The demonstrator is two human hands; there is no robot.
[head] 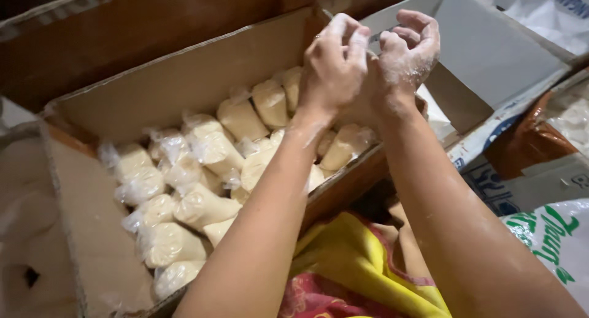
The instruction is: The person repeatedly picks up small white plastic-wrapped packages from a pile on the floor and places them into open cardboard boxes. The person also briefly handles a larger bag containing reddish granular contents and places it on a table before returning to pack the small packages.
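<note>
Above the cardboard box (153, 91) of small powder bags (202, 207), toward one o'clock, the left hand (331, 63) and right hand (408, 51) press together — fingers curled, floury, holding nothing visible.

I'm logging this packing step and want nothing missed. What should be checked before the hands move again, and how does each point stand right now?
1. Left hand and right hand raised above the box: ok, both held together over its far corner.
2. What the hands hold: cannot tell, the fingers curl shut and hide it.
3. Hands clean: not ok, white powder coats both.
4. Bags of pale powder lying inside the box: ok, none on the rim.
5. Room left in the box: ok, bare cardboard shows along the left wall.
6. Bags tied shut: cannot tell, most necks look twisted but are blurred.
</note>
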